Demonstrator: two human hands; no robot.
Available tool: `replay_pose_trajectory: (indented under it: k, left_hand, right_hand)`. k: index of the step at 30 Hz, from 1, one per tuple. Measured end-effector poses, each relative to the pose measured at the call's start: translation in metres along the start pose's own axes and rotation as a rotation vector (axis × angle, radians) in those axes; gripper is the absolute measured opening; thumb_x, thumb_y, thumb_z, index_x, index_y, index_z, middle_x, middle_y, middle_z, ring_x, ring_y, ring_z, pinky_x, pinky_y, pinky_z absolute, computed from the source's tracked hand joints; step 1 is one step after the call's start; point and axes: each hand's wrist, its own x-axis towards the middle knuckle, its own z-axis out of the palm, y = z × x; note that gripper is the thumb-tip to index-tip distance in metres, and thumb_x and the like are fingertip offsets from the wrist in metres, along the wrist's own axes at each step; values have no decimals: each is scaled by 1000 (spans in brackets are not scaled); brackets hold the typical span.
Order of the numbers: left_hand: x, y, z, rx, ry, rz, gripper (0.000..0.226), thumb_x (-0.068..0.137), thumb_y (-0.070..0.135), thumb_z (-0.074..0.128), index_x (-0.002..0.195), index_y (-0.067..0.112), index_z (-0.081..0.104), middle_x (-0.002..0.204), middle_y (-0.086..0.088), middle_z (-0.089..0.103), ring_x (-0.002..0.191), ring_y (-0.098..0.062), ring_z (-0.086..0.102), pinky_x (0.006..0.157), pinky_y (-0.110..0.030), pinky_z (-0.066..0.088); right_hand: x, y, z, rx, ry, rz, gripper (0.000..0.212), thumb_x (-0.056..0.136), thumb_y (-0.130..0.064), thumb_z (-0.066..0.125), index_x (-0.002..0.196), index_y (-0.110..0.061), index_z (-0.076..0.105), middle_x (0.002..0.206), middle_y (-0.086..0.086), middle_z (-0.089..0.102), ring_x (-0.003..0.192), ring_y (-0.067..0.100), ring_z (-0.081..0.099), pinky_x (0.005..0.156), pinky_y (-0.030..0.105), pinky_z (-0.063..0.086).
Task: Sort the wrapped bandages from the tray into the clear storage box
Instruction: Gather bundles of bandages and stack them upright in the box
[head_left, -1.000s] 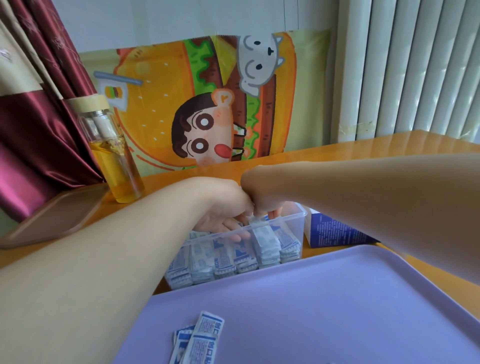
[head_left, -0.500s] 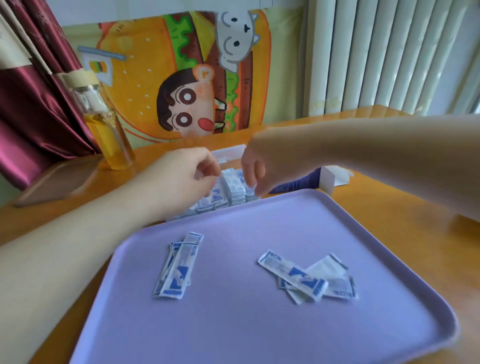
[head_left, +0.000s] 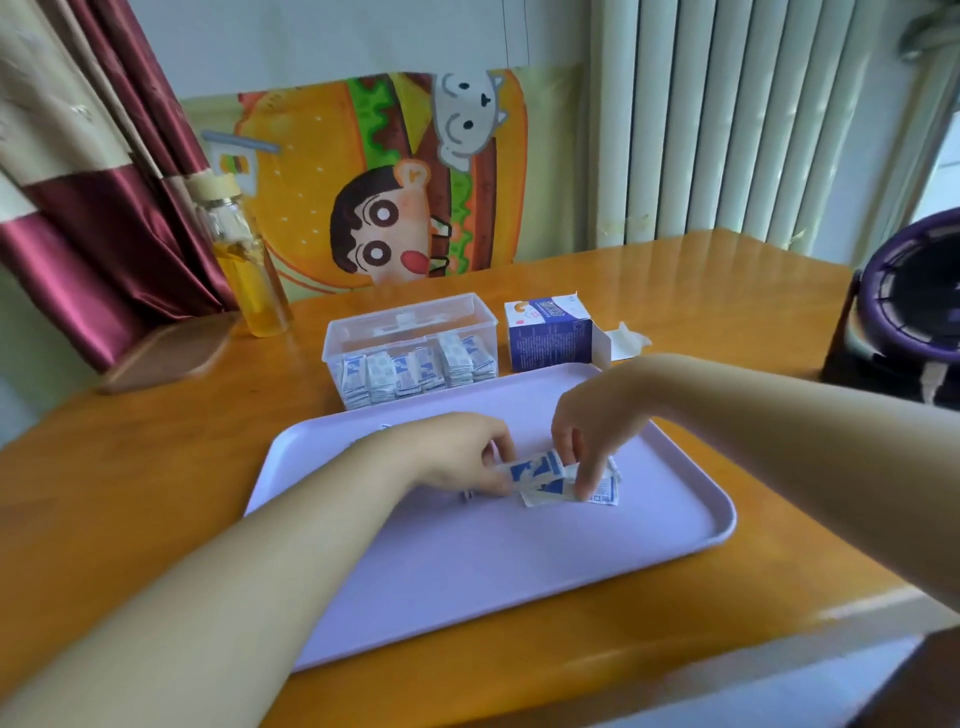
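1. Lilac tray (head_left: 467, 571): the bandages (head_left: 550, 488) are being kept at its middle, long axis lying across.
2. Their left end is being pinched by the left hand (head_left: 457, 457), their right end by the right hand (head_left: 587, 426).
3. The box (head_left: 410, 338) is standing straight beyond both hands.

Two bare forearms reach in from lower left and right, hands nearly meeting. The left hand (head_left: 457, 457), palm down, pinches one end of a wrapped bandage (head_left: 537, 464); the right hand (head_left: 592, 421), fingers pointing down, pinches the other end
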Motion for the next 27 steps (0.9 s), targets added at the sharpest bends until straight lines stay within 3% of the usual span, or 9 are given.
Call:
replay_pose_trajectory:
  k: [3, 5, 7, 10, 12, 14, 20, 23, 27]
  left_hand:
    - [-13, -12, -3, 25, -7, -61, 16, 87, 31, 59, 78, 25, 48, 73, 11, 46, 63, -6, 42, 56, -22, 32]
    - [-21, -25, -3, -97, 40, -142, 17, 90, 26, 55, 75, 20, 49, 70, 6, 47, 59, -9, 40, 54, -24, 30]
    - [-31, -31, 0, -606, 127, -259, 11, 93, 16, 50, 84, 17, 57, 76, 0, 57, 60, -13, 49, 55, -26, 38]
    - [-46, -25, 2, -1374, 159, -287, 23, 96, 0, 40, 103, 8, 60, 89, -10, 63, 71, -19, 66, 66, -31, 55]
    - [-55, -18, 2, -1588, 139, -236, 25, 96, 0, 37, 103, 4, 61, 86, -11, 63, 67, -18, 67, 65, -32, 58]
    - [-59, -7, 2, -1655, 61, -192, 24, 97, 5, 38, 102, 5, 62, 84, -10, 65, 64, -16, 65, 60, -30, 58]
    - [-70, 6, 8, -1622, -55, -70, 22, 86, 29, 57, 96, 12, 66, 79, -2, 62, 59, -11, 57, 60, -29, 54]
    - [-72, 3, 12, -1605, -29, -34, 21, 81, 19, 62, 99, 9, 64, 73, -1, 56, 57, -8, 54, 61, -25, 54]
    - [-70, -1, 14, -1598, 77, -65, 15, 88, 7, 59, 101, 5, 64, 66, -1, 54, 53, -5, 51, 57, -22, 52]
  right_hand:
    - [-1, 3, 0, -7, 15, -1, 34, 78, -52, 66, 103, -31, 59, 96, -8, 58, 94, 16, 61, 63, 19, 39]
    - [-5, 6, 0, 20, 148, -27, 32, 82, -45, 65, 106, -24, 63, 86, -9, 56, 81, 13, 56, 58, 17, 35]
    - [-13, 5, -1, 129, 378, -68, 18, 84, -35, 67, 95, -21, 66, 73, -12, 54, 73, 13, 52, 54, 15, 35]
    - [-23, -1, 5, 134, 857, -210, 10, 86, -25, 66, 92, -19, 72, 80, -12, 57, 80, 13, 54, 59, 5, 35]
    - [-25, -8, 15, -46, 1195, -433, 15, 87, -22, 61, 91, -17, 75, 84, -5, 62, 80, 20, 57, 65, 9, 38]
    - [-21, -11, 29, -210, 1368, -557, 20, 89, -20, 56, 95, -17, 74, 88, 3, 63, 78, 24, 55, 62, 27, 44]
    - [-10, -16, 36, -341, 1492, -643, 27, 97, -11, 43, 111, -17, 66, 96, 1, 44, 78, 24, 45, 67, 30, 37]
    - [-9, -19, 34, -371, 1479, -640, 33, 99, -12, 39, 111, -14, 69, 95, 2, 45, 77, 23, 43, 63, 31, 38]
    - [-10, -18, 37, -367, 1416, -643, 24, 94, -10, 50, 108, -10, 69, 92, 6, 62, 77, 24, 49, 61, 33, 45]
